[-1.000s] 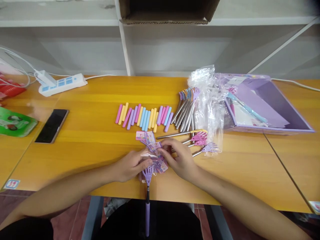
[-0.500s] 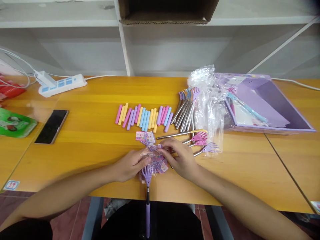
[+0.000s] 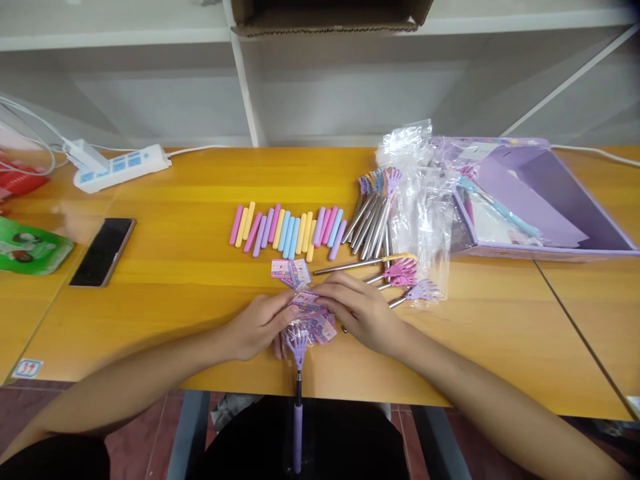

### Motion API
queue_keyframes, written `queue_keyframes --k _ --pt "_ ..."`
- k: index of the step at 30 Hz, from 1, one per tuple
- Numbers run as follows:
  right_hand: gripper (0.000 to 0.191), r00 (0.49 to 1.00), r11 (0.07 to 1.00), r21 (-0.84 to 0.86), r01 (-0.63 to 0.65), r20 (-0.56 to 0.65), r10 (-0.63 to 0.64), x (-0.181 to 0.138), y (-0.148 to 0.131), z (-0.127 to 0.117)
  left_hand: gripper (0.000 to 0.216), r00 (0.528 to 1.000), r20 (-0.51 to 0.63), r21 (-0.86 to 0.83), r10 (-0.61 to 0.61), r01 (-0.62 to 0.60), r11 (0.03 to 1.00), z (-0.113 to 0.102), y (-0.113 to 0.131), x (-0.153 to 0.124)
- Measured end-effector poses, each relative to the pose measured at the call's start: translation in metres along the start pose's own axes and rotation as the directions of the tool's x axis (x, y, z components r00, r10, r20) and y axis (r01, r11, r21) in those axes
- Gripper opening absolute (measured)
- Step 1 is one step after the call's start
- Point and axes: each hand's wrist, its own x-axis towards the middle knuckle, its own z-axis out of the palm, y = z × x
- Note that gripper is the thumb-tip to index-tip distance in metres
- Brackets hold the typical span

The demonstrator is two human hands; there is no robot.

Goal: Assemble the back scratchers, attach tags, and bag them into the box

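Observation:
A purple back scratcher (image 3: 298, 437) with a claw-shaped head points its handle down over the table's front edge. Its head lies inside a clear plastic bag (image 3: 299, 325). My left hand (image 3: 257, 327) is closed on the left side of the bag's upper end, thumb on top. From the other side my right hand (image 3: 363, 313) pinches a small printed card (image 3: 306, 299) at the bag's mouth. How far the card sits inside the plastic is hard to tell. More printed cards (image 3: 325, 328) lie beneath the hands, and others (image 3: 299, 270) just beyond them.
Several coloured handle sleeves (image 3: 294, 233) lie in a row ahead. To the right are metal-rod back scratchers (image 3: 373, 220), clear bags (image 3: 430, 227) and a purple box (image 3: 550, 253). On the left are a phone (image 3: 103, 252), a power strip (image 3: 125, 167) and a green packet (image 3: 33, 247).
The printed card has come slightly lower and lies flatter between my hands. A loose plastic flap by my left fingers no longer shows. The camera view has shifted a little.

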Motion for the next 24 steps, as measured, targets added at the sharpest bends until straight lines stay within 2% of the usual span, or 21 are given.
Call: queue_keyframes --k 8,17,24 --pt "0.040 1.000 0.998 -0.068 0.003 0.005 -0.002 -0.004 0.001 0.000 0.042 0.993 -0.094 0.123 0.070 -0.058 0.991 0.001 -0.001 -0.001" --pt "0.025 0.999 0.997 -0.079 0.005 0.051 -0.001 -0.008 0.001 0.001 0.039 0.992 -0.083 0.100 0.098 -0.090 0.991 0.001 -0.003 0.002" --pt "0.028 0.992 0.983 0.150 -0.102 0.093 0.089 -0.003 -0.008 -0.007 0.036 0.995 -0.056 0.042 0.077 -0.074 0.996 0.001 -0.007 0.001"
